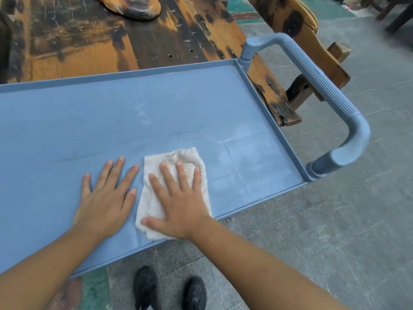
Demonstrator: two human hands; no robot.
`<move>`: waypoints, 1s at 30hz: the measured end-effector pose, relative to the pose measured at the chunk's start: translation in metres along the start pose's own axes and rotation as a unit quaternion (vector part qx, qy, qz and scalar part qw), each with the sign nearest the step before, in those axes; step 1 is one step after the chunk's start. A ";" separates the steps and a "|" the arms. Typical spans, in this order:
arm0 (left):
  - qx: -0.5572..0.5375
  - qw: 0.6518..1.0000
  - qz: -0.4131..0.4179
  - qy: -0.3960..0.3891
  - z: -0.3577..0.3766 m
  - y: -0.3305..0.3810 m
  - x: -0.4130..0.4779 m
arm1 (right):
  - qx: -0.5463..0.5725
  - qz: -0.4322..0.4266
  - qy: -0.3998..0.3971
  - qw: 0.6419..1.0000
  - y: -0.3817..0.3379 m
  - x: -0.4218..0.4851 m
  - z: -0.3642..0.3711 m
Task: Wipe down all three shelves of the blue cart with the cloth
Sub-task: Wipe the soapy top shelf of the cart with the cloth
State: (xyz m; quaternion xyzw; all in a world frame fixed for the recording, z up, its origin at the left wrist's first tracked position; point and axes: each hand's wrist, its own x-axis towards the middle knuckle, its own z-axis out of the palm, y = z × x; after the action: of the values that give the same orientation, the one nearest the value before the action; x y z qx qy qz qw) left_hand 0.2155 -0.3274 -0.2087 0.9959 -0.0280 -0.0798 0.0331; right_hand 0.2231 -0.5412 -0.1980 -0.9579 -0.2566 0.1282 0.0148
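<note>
Right hand: the right hand [178, 204] lay flat, fingers straight and spread, pressing the white cloth [172, 175] onto the top shelf [111, 117] of the blue cart, near its front rim.
Left hand: the left hand [105, 198] rested flat on the shelf, fingers straight, just beside the cloth.
Handle: the ribbed cart handle [321, 83] curved off the shelf's right end.
Surroundings: a worn wooden table [89, 41] stood behind; black shoes [169, 289] on grey floor.

top shelf [156, 113]: left end cut off by frame edge | lower shelves: hidden beneath it | cloth [178, 154]: middle covered by right hand [178, 202] (only borders show) | shoes [145, 287]: cropped at bottom edge | brown object [134, 7] on wooden table [78, 41]: top cropped, unidentifiable
</note>
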 end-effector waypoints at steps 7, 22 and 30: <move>0.001 1.000 0.000 0.002 0.001 0.002 0.001 | -0.001 -0.036 0.021 0.999 0.043 -0.002 -0.006; -0.015 1.000 -0.015 0.004 -0.007 0.009 -0.002 | 0.006 0.229 0.022 0.973 0.221 -0.040 -0.019; -0.003 1.000 -0.014 0.009 -0.003 0.005 0.002 | 0.007 0.373 0.033 0.927 0.181 -0.066 -0.006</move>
State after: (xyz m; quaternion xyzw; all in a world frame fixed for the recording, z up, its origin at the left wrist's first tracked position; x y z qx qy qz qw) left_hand 0.2172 -0.3321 -0.2062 0.9968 -0.0135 -0.0710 0.0349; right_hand 0.2583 -0.7308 -0.1937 -0.9879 0.1212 0.0948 -0.0186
